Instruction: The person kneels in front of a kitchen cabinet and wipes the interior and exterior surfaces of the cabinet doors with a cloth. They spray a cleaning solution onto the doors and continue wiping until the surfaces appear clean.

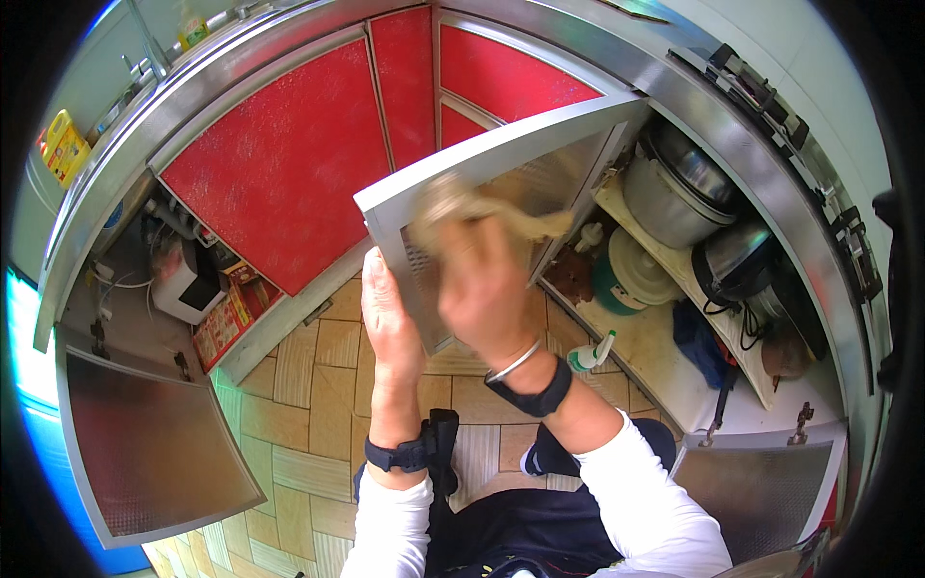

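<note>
My right hand [484, 289] has a beige cloth [462, 202] in its fingers, against the inner face of an open cabinet door [498, 148]. Hand and cloth are both blurred. This door has a silvery metal frame around a textured panel. At its free edge is my left hand [390, 311], thumb side up, holding the frame; its other fingers are mostly hidden. A green and white spray bottle [591, 354] stands on the tiled floor beside the cabinet, to the right of my right wrist.
Pots [676, 191] and a green lidded bucket [630, 274] fill the right cabinet's shelves. A second door [755, 491] hangs open at lower right, another [155, 448] at left. Red fronts [282, 166] stand behind. A gas stove [788, 130] tops the right counter.
</note>
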A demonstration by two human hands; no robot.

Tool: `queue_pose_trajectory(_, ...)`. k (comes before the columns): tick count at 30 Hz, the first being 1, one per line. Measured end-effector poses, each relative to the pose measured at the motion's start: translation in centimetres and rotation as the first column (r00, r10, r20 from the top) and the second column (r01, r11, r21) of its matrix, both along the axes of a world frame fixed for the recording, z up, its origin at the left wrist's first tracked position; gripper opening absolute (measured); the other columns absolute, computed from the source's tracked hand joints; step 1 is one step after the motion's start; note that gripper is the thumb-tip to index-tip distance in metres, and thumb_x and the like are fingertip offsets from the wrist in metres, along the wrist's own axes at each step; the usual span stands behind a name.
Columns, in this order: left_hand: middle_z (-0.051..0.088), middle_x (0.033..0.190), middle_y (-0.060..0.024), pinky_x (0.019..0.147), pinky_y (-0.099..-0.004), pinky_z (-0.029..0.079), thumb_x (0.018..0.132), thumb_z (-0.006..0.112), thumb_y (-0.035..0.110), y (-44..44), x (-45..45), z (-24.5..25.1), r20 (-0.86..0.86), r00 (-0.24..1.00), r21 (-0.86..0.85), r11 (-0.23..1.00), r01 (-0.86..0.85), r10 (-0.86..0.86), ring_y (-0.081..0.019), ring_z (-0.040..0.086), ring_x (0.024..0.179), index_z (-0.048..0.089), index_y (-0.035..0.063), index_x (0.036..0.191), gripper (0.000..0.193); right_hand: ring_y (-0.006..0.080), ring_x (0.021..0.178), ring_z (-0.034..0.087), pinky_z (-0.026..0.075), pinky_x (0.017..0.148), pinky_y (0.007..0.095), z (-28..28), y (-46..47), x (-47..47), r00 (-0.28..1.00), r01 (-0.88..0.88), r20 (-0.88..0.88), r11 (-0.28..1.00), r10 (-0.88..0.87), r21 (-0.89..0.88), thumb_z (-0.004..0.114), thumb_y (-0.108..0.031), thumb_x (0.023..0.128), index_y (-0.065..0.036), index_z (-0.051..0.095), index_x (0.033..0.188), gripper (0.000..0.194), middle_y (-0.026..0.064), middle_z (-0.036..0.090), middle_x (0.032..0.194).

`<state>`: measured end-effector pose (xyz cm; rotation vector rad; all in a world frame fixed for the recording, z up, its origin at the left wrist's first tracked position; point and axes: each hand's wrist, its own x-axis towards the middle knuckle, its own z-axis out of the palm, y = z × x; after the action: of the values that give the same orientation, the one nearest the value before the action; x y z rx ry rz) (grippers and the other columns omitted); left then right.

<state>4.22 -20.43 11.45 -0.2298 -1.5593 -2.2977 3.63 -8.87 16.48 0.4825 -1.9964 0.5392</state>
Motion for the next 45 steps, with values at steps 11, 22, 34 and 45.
queue_pose_trajectory(11,0.045,0.144,-0.0071,0.111,-0.0355,0.032,0.107,0.034,0.031,-0.4,0.6,0.3,0.029,0.998,-0.018,0.998,0.064,-0.064,-0.0181,0.042,0.132,0.039,0.0041,0.145,0.047,0.0322,0.080,0.061,0.052,0.066,0.0395,-0.1,2.8,-2.6,0.999,-0.014,-0.044,0.983,0.006,-0.184,0.062,-0.002,0.079,-0.014,0.061,0.127,0.050,0.0123,0.050,0.091)
queue_pose_trajectory(22,0.044,0.144,-0.0095,0.110,-0.0349,0.032,0.108,0.031,0.028,-0.2,1.0,0.8,0.094,0.995,-0.065,0.998,0.028,-0.022,-0.0187,0.043,0.130,0.039,0.0014,0.145,0.046,0.0262,0.072,0.064,0.055,0.056,0.0347,4.8,1.6,-1.1,0.998,0.009,-0.058,1.000,-0.010,-0.009,0.063,-0.003,0.077,-0.021,0.065,0.124,0.051,0.0087,0.053,0.092)
queue_pose_trajectory(34,0.048,0.139,-0.0086,0.110,-0.0332,0.033,0.108,0.032,0.033,-0.2,0.5,-0.5,0.000,0.996,0.078,0.993,0.088,-0.088,-0.0177,0.045,0.128,0.043,0.0019,0.140,0.047,0.0252,0.072,0.063,0.055,0.058,0.0353,5.6,4.2,-2.1,0.996,0.084,-0.043,0.995,-0.082,0.061,0.058,-0.003,0.082,-0.020,0.067,0.120,0.042,0.0081,0.054,0.092)
queue_pose_trajectory(45,0.057,0.124,-0.0069,0.100,-0.0318,0.037,0.108,0.031,0.032,0.0,1.4,0.8,0.125,0.983,-0.111,0.986,-0.121,0.135,-0.0154,0.051,0.114,0.051,0.0007,0.132,0.044,0.0318,0.079,0.065,0.056,0.066,0.0389,3.6,6.6,-2.8,0.996,-0.004,0.091,0.999,0.001,0.039,0.059,0.005,0.075,-0.017,0.066,0.122,0.052,0.0132,0.056,0.102)
